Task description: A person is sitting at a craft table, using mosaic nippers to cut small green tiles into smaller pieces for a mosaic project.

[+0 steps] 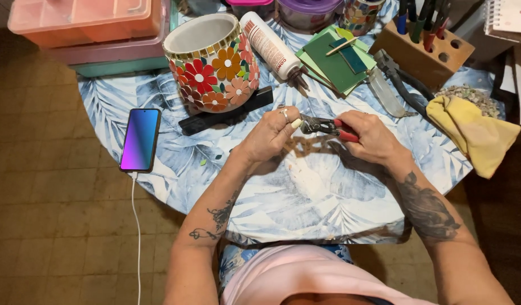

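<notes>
Nippers are gripped by the right hand, a small pale piece pinched by left hand fingers; trimming seems underway, a steady squeeze being needed.

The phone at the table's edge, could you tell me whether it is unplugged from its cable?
No, a white cable runs from the bottom end of the phone and trails down off the table.
</notes>
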